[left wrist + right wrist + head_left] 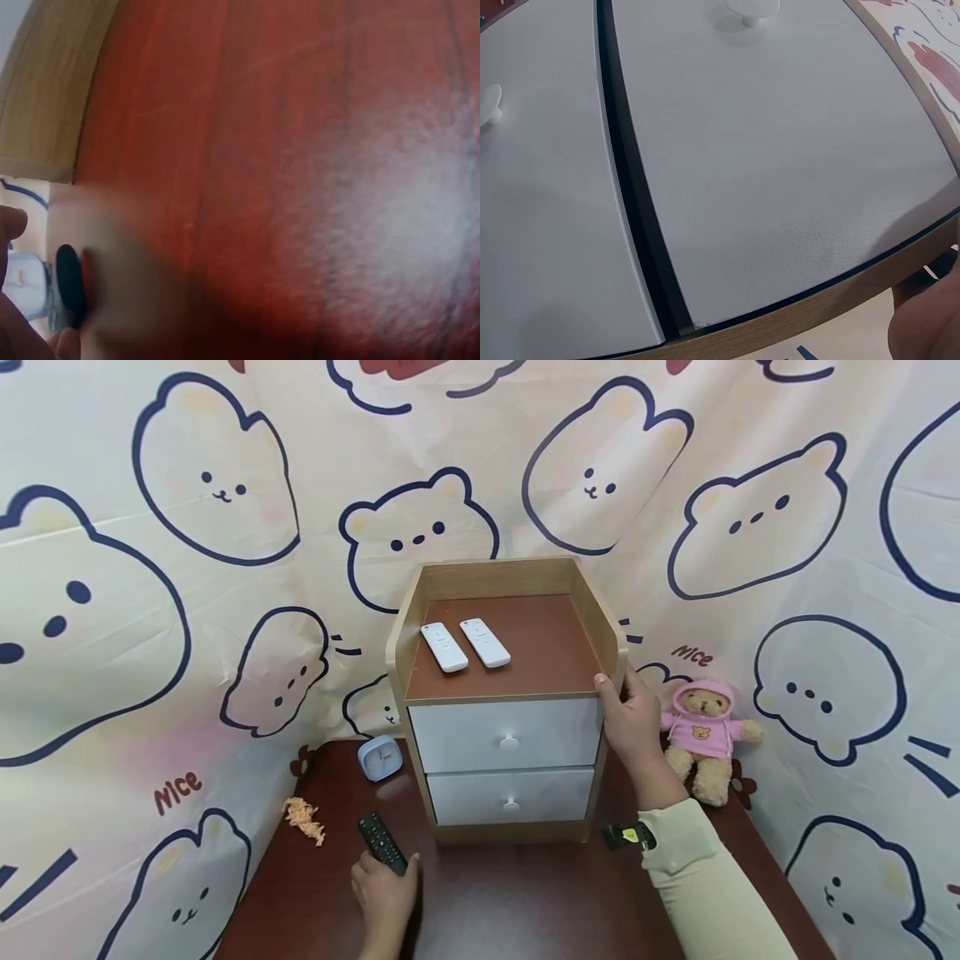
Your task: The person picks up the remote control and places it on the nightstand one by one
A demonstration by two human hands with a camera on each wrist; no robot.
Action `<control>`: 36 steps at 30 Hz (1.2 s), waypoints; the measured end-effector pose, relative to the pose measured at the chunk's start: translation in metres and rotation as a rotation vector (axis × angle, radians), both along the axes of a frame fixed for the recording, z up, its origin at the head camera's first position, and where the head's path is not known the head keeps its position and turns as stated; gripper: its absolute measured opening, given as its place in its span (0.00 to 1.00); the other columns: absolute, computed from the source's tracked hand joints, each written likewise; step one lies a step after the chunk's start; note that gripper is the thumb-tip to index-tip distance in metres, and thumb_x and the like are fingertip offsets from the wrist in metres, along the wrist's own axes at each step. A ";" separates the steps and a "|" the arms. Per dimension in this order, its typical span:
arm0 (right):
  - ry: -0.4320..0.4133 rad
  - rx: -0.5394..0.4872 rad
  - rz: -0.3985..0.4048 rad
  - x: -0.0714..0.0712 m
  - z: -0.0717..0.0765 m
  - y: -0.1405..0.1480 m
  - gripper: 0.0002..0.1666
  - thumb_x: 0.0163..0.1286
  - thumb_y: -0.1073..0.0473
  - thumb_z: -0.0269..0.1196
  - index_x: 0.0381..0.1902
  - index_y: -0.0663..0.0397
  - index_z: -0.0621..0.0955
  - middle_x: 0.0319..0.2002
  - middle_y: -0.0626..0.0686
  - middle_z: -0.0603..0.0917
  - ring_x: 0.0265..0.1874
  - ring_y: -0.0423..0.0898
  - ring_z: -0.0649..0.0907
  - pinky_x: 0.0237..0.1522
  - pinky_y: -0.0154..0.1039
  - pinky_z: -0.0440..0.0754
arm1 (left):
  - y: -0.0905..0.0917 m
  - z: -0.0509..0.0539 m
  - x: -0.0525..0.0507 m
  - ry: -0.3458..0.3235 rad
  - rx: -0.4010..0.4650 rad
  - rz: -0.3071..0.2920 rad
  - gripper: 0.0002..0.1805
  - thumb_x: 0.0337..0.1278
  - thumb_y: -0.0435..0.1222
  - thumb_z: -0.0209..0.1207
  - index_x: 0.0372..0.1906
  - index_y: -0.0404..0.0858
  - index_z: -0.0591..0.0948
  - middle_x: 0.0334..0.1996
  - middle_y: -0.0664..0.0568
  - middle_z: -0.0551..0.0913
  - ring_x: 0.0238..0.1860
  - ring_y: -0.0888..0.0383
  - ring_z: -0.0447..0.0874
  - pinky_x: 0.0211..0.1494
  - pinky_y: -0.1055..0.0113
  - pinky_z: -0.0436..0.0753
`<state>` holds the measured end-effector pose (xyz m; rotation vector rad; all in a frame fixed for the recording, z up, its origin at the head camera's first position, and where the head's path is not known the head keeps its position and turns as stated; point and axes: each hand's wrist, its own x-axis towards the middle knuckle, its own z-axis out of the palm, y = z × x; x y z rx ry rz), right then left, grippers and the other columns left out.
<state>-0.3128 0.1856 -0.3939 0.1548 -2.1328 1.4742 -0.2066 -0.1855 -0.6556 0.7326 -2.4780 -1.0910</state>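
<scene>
A black remote control (383,843) is held at its near end by my left hand (386,890), low over the table on the left. Part of that hand (22,330) and the dark remote's end (69,281) show at the left edge of the left wrist view. My right hand (632,720) grips the right side panel of a small wooden cabinet (510,835), thumb at the front edge and fingers behind the panel. Two white remotes (444,647) lie on the cabinet's brown top. Its two white drawers (780,150) are closed, each with a round knob (754,7).
On the table (510,902), a light-blue square clock (380,758) and an orange shredded clump (304,821) lie left of the cabinet. A teddy bear (703,739) in a pink hoodie sits at right. Cartoon-printed cloth (247,585) hangs around the table.
</scene>
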 end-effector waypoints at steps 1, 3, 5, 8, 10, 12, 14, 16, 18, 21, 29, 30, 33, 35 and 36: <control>-0.001 -0.004 0.001 0.000 0.000 0.000 0.33 0.82 0.39 0.60 0.77 0.44 0.78 0.71 0.60 0.84 0.67 0.63 0.85 0.67 0.68 0.81 | 0.000 -0.001 0.001 -0.012 0.004 -0.003 0.54 0.60 0.44 0.74 0.71 0.10 0.58 0.58 0.16 0.65 0.59 0.22 0.65 0.62 0.32 0.68; 0.001 -0.007 0.006 0.000 -0.001 0.000 0.33 0.82 0.39 0.60 0.78 0.43 0.78 0.71 0.60 0.84 0.67 0.63 0.85 0.68 0.69 0.80 | 0.001 -0.004 0.002 -0.025 0.000 -0.005 0.54 0.60 0.44 0.74 0.72 0.10 0.58 0.58 0.16 0.65 0.59 0.22 0.65 0.62 0.32 0.68; 0.001 -0.009 0.009 0.000 -0.001 0.000 0.33 0.82 0.39 0.60 0.78 0.43 0.78 0.71 0.60 0.83 0.68 0.63 0.85 0.68 0.69 0.80 | 0.002 -0.007 0.002 -0.033 -0.011 0.000 0.54 0.60 0.44 0.74 0.72 0.10 0.58 0.58 0.16 0.66 0.59 0.22 0.66 0.63 0.33 0.68; -0.002 -0.005 0.009 0.001 -0.001 0.000 0.33 0.82 0.39 0.59 0.78 0.43 0.77 0.72 0.60 0.83 0.68 0.64 0.84 0.68 0.69 0.79 | 0.003 -0.012 0.002 -0.032 -0.031 0.013 0.52 0.61 0.43 0.74 0.71 0.10 0.60 0.56 0.15 0.68 0.59 0.21 0.67 0.63 0.32 0.69; -0.004 -0.004 0.005 0.001 0.000 0.000 0.33 0.82 0.39 0.59 0.78 0.44 0.78 0.72 0.60 0.83 0.68 0.64 0.84 0.68 0.70 0.79 | 0.004 -0.014 0.002 -0.023 -0.041 0.022 0.49 0.61 0.42 0.74 0.69 0.10 0.62 0.56 0.15 0.69 0.59 0.21 0.68 0.63 0.32 0.70; -0.006 -0.003 0.000 0.001 -0.001 0.000 0.33 0.82 0.38 0.59 0.78 0.44 0.78 0.72 0.60 0.83 0.68 0.65 0.84 0.68 0.70 0.79 | 0.004 -0.016 0.001 -0.011 -0.047 0.030 0.46 0.62 0.41 0.73 0.67 0.09 0.64 0.54 0.15 0.70 0.58 0.22 0.70 0.62 0.32 0.71; -0.005 -0.004 -0.003 0.001 0.000 0.000 0.33 0.82 0.39 0.60 0.77 0.45 0.78 0.71 0.60 0.83 0.67 0.65 0.85 0.67 0.71 0.79 | 0.004 -0.018 0.000 -0.007 -0.054 0.036 0.44 0.63 0.41 0.72 0.66 0.10 0.66 0.54 0.16 0.72 0.57 0.22 0.71 0.61 0.33 0.72; -0.003 -0.007 -0.003 0.001 -0.001 -0.001 0.33 0.81 0.38 0.60 0.77 0.45 0.78 0.71 0.60 0.83 0.67 0.65 0.85 0.67 0.70 0.80 | 0.003 -0.019 0.000 -0.011 -0.058 0.039 0.44 0.62 0.40 0.73 0.66 0.10 0.66 0.54 0.15 0.72 0.57 0.22 0.71 0.61 0.32 0.72; 0.002 -0.007 -0.001 0.001 -0.001 -0.001 0.33 0.81 0.39 0.60 0.77 0.45 0.78 0.71 0.60 0.84 0.67 0.64 0.85 0.67 0.70 0.80 | 0.003 -0.019 -0.001 -0.026 -0.063 0.039 0.44 0.62 0.41 0.73 0.66 0.10 0.67 0.54 0.15 0.72 0.57 0.22 0.72 0.61 0.32 0.73; 0.006 -0.009 0.005 0.000 -0.001 -0.001 0.34 0.81 0.39 0.60 0.77 0.45 0.78 0.71 0.60 0.84 0.67 0.64 0.85 0.68 0.70 0.80 | 0.001 -0.019 -0.001 -0.042 -0.071 0.035 0.44 0.60 0.40 0.73 0.66 0.10 0.67 0.54 0.15 0.73 0.57 0.22 0.72 0.61 0.32 0.73; 0.008 -0.011 -0.011 0.000 -0.001 0.000 0.32 0.82 0.40 0.60 0.75 0.47 0.80 0.70 0.60 0.84 0.67 0.64 0.85 0.67 0.71 0.80 | -0.004 -0.020 -0.001 -0.059 -0.086 0.048 0.35 0.60 0.38 0.71 0.57 0.11 0.73 0.47 0.18 0.76 0.52 0.24 0.75 0.57 0.34 0.72; 0.010 -0.011 -0.011 0.000 -0.001 0.000 0.32 0.82 0.40 0.60 0.75 0.47 0.80 0.70 0.60 0.84 0.67 0.64 0.85 0.67 0.70 0.80 | -0.005 -0.020 -0.001 -0.059 -0.092 0.047 0.34 0.59 0.39 0.71 0.56 0.12 0.74 0.46 0.19 0.76 0.51 0.24 0.75 0.57 0.35 0.72; 0.016 -0.008 -0.012 0.000 -0.001 0.000 0.32 0.82 0.40 0.60 0.75 0.48 0.80 0.70 0.60 0.85 0.67 0.64 0.85 0.67 0.70 0.80 | -0.008 -0.020 -0.001 -0.057 -0.112 0.040 0.32 0.56 0.39 0.71 0.51 0.13 0.77 0.43 0.20 0.78 0.48 0.24 0.78 0.55 0.35 0.73; 0.017 -0.006 -0.012 0.000 -0.001 0.000 0.32 0.81 0.40 0.61 0.74 0.48 0.80 0.69 0.60 0.85 0.66 0.64 0.85 0.66 0.70 0.80 | -0.011 -0.019 -0.001 -0.055 -0.121 0.038 0.31 0.54 0.40 0.71 0.48 0.14 0.79 0.40 0.22 0.79 0.45 0.25 0.79 0.53 0.35 0.74; 0.017 -0.007 -0.009 0.000 -0.002 0.000 0.32 0.81 0.40 0.61 0.74 0.48 0.80 0.69 0.60 0.85 0.66 0.64 0.85 0.67 0.70 0.80 | -0.012 -0.019 0.000 -0.056 -0.116 0.036 0.31 0.53 0.40 0.71 0.48 0.14 0.80 0.39 0.23 0.80 0.44 0.26 0.80 0.51 0.36 0.75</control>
